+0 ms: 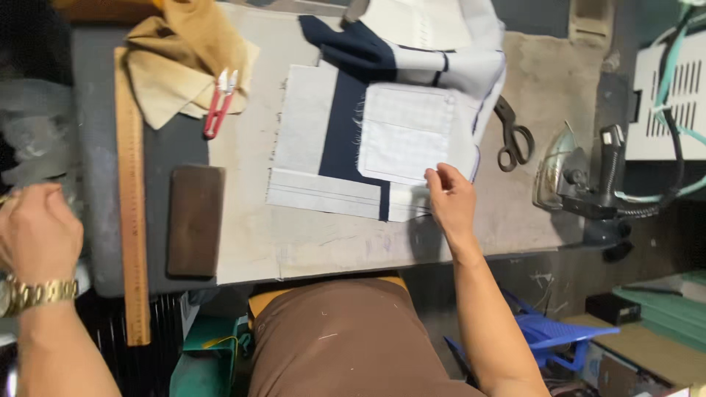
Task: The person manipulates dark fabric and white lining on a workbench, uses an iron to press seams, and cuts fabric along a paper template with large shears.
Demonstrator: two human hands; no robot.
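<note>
A white pocket piece (405, 133) lies on top of a white and navy striped fabric panel (323, 140) spread on the work table (309, 242). My right hand (449, 197) pinches the pocket's lower right corner between thumb and fingers. My left hand (35, 231), with a gold watch at the wrist, hangs off the table's left edge, fingers curled, and I cannot tell whether it holds anything. More white and navy cloth (412, 40) is bunched at the far side.
Black scissors (512, 136) lie right of the fabric, and a steam iron (581, 180) rests at the right edge. Red thread snips (219, 104) sit on tan cloth (184, 59). A wooden ruler (131, 198) and a dark block (195, 219) lie at the left.
</note>
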